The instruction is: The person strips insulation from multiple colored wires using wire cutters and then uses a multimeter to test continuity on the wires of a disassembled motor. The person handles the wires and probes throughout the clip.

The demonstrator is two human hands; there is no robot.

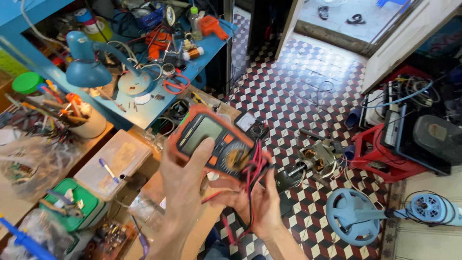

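I hold an orange and black digital multimeter (214, 142) tilted in front of me, its grey screen toward the upper left and its round dial toward the lower right. My left hand (180, 185) grips its lower left side, thumb lying on the face below the screen. My right hand (257, 204) supports it from beneath at the dial end. Red and black test leads (251, 168) plug in beside the dial and trail down over my right hand. A second, smaller meter (251, 126) lies on the bench just behind.
A blue bench with a blue desk lamp (89, 67), orange scissors (175, 83), wire spools and tools stands at upper left. A clear plastic box (115, 161) and a green box (72, 204) sit at left. On the tiled floor lie a motor (313, 159), a red stool (380, 154) and blue fan parts (353, 216).
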